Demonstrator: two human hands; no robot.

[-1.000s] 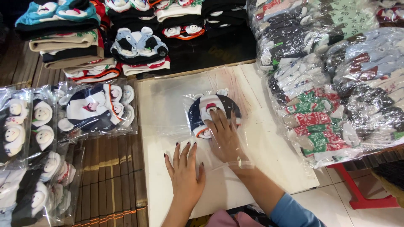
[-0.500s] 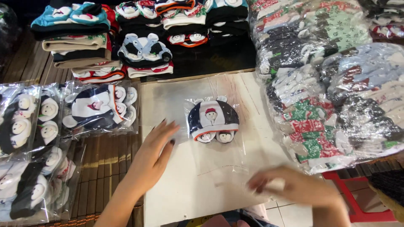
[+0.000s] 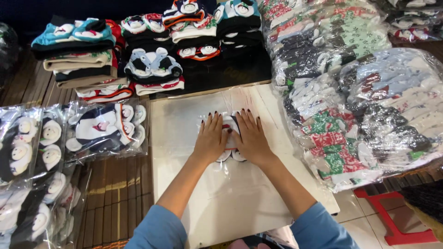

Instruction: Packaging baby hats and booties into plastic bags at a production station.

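A clear plastic bag holding a folded dark sock set (image 3: 228, 138) with red and white figures lies on a white board (image 3: 175, 133). My left hand (image 3: 211, 139) and my right hand (image 3: 249, 137) rest flat on the bag side by side, fingers spread and pointing away from me. Both palms press down on it and cover most of the socks. Neither hand grips anything.
Bagged sock sets (image 3: 106, 129) lie left of the board on a slatted surface. Stacks of folded socks (image 3: 152, 69) stand behind it. Large plastic bundles of patterned socks (image 3: 364, 106) pile up at the right. A red stool (image 3: 392, 221) sits below right.
Both hands had been apart, the right one drawn back near me; now both lie flat together on the bagged socks.
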